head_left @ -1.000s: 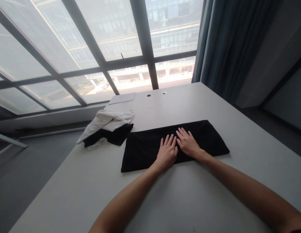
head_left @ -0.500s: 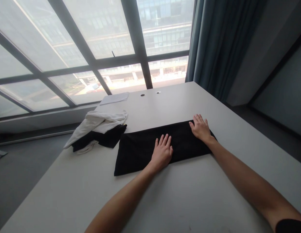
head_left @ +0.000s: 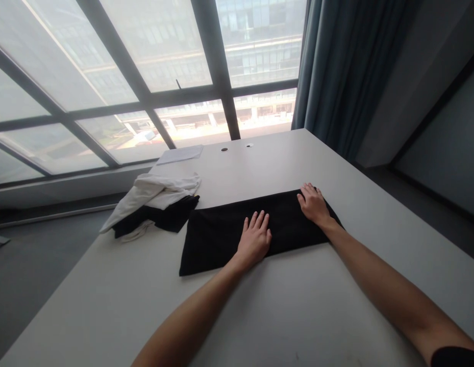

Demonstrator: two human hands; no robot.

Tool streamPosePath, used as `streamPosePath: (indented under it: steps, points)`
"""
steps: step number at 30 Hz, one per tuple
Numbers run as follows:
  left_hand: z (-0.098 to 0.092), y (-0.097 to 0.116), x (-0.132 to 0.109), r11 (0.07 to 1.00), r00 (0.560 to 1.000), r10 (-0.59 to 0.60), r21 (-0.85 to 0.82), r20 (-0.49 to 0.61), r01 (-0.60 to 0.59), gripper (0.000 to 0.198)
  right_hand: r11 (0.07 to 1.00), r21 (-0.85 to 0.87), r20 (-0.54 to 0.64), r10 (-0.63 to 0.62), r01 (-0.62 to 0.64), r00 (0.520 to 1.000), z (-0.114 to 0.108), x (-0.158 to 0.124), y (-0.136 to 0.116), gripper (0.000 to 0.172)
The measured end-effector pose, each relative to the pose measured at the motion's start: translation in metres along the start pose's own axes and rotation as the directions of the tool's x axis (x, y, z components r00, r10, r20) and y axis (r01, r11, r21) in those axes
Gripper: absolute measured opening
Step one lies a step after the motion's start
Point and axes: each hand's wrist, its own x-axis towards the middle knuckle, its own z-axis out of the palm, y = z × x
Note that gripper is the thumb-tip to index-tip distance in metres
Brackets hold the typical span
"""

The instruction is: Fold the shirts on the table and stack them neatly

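A black cloth (head_left: 214, 239), folded into a long flat strip, lies across the white table; which kind of garment it is cannot be made out. My left hand (head_left: 254, 237) rests flat near the strip's middle, fingers stretched out and a little apart. Toward the right end, my right hand (head_left: 313, 204) lies on the cloth, its fingertips at the far edge and the thumb held away from the fingers. Neither hand grips the fabric. Part of the strip's right end is hidden under my right hand and forearm.
Left of the strip, a loose heap holds a white cloth (head_left: 160, 188) over a black cloth (head_left: 175, 216), close to the left edge of the white table (head_left: 282, 311). Papers (head_left: 180, 154) lie at the back, beside two round cable holes. A curtain (head_left: 332, 76) hangs behind the right corner.
My right hand has shifted slightly toward me and left on the black cloth, uncovering more of its right end. My left hand and the heap have stayed in place.
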Motion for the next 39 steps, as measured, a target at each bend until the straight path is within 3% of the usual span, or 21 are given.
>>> streamPosePath:
  steps: [2, 6, 9, 13, 15, 19, 24, 28, 31, 33, 36, 39]
  points:
    - [0.001, 0.000, 0.000, 1.000, 1.000, -0.001, 0.010, -0.005, 0.001, 0.056, 1.000, 0.024, 0.000, 0.002, -0.002, 1.000, 0.000, -0.001, -0.004, 0.053]
    - [0.003, 0.000, 0.000, 1.000, 1.000, 0.004, 0.027, -0.026, -0.003, 0.056, 0.997, 0.049, -0.121, -0.057, 0.064, 0.991, -0.006, -0.010, -0.029, 0.057]
    - [0.002, 0.001, 0.000, 1.000, 0.999, 0.007, 0.027, -0.036, -0.006, 0.056, 0.981, 0.033, 0.028, -0.193, 0.192, 0.981, -0.002, -0.026, -0.056, 0.060]
    - [0.001, 0.002, 0.000, 1.000, 0.999, 0.006, 0.021, -0.037, -0.005, 0.056, 0.955, 0.030, 0.298, -0.289, 0.294, 0.910, 0.006, -0.043, -0.076, 0.057]
    - [0.000, 0.002, 0.000, 1.000, 0.999, 0.004, 0.018, -0.035, -0.003, 0.056, 0.958, 0.027, 0.306, -0.279, 0.285, 0.910, 0.005, -0.045, -0.080, 0.056]
    - [-0.002, 0.002, -0.001, 1.000, 1.000, 0.001, 0.005, -0.023, 0.000, 0.056, 0.957, 0.041, 0.203, -0.288, 0.286, 0.936, -0.004, -0.054, -0.092, 0.057]
    - [-0.002, 0.004, -0.003, 0.999, 1.000, 0.009, -0.036, 0.001, -0.009, 0.057, 0.931, 0.062, 0.294, -0.361, 0.360, 0.885, 0.002, -0.075, -0.111, 0.058]
    - [-0.006, -0.001, 0.003, 0.991, 0.997, -0.006, -0.136, 0.074, 0.016, 0.060, 0.935, 0.040, 0.314, -0.347, 0.353, 0.883, 0.010, -0.079, -0.109, 0.059]
    - [-0.024, -0.022, 0.010, 0.957, 0.977, 0.062, -0.291, 0.202, 0.000, 0.062, 0.934, 0.036, 0.309, -0.348, 0.355, 0.885, 0.012, -0.077, -0.105, 0.058]
    - [-0.040, -0.047, 0.010, 0.942, 0.974, 0.041, -0.334, 0.222, 0.037, 0.061, 0.935, 0.032, 0.305, -0.347, 0.354, 0.887, 0.014, -0.077, -0.105, 0.058]
    - [-0.053, -0.090, 0.002, 0.957, 0.975, -0.197, -0.195, 0.104, 0.215, 0.058, 0.936, 0.029, 0.298, -0.342, 0.350, 0.891, 0.016, -0.077, -0.105, 0.058]
    - [-0.043, -0.128, -0.013, 0.907, 0.906, -0.420, 0.008, -0.044, 0.421, 0.060, 0.938, 0.028, 0.294, -0.339, 0.346, 0.894, 0.016, -0.078, -0.106, 0.058]
